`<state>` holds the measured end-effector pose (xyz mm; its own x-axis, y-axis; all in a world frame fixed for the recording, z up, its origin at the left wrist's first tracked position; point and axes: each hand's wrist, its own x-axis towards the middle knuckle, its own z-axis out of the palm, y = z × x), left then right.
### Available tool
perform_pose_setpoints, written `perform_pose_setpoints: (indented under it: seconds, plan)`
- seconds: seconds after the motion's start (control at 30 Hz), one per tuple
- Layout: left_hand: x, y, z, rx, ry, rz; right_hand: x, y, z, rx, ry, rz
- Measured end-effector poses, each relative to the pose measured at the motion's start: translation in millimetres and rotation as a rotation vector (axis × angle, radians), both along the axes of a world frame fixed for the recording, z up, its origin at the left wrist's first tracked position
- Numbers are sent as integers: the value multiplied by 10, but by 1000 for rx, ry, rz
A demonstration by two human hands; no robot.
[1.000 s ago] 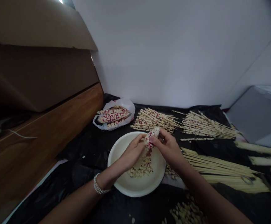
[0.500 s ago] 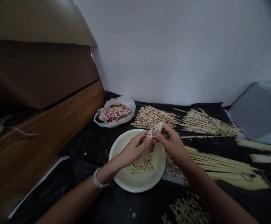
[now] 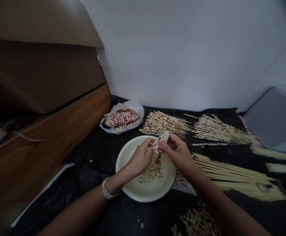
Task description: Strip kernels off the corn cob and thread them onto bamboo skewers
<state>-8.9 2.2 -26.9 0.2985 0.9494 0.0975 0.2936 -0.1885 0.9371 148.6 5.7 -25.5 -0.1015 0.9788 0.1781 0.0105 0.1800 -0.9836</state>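
Between both hands, tilted above a white basin, is a corn cob point(image 3: 160, 144) with white and purple kernels; its upper part looks bare. My left hand point(image 3: 143, 157), with a beaded bracelet point(image 3: 106, 189) on the wrist, is closed around its left side. My right hand point(image 3: 179, 152) grips it from the right, thumb pressed on the kernels. Loose corn kernels point(image 3: 151, 175) lie in the bottom of the basin point(image 3: 133, 193). The left fingertips are partly hidden behind the cob.
Whole corn cobs point(image 3: 122, 119) fill a plastic bag point(image 3: 117, 131) behind the basin. Skewers threaded with kernels point(image 3: 162, 123) lie at the back, with a second pile point(image 3: 214, 129) beside them. Bare sticks point(image 3: 236, 173) lie right; loose kernels point(image 3: 198, 221) lie in front. A cardboard box point(image 3: 47, 72) stands left.
The cob has turned more upright and sits slightly lower. My left fingers have curled in at its side, and my right thumb has shifted a little down along the kernels.
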Motion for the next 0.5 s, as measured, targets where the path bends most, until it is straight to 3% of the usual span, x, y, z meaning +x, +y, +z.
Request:
perform_pose_setpoints:
  seconds: [0.2,0.5]
  plan:
    - [6,29,69,23,-92,-11,64,54,20,-20,19,-28]
    - [2,20,58,63,-12,-47,91,54,86,-17,-7,-19]
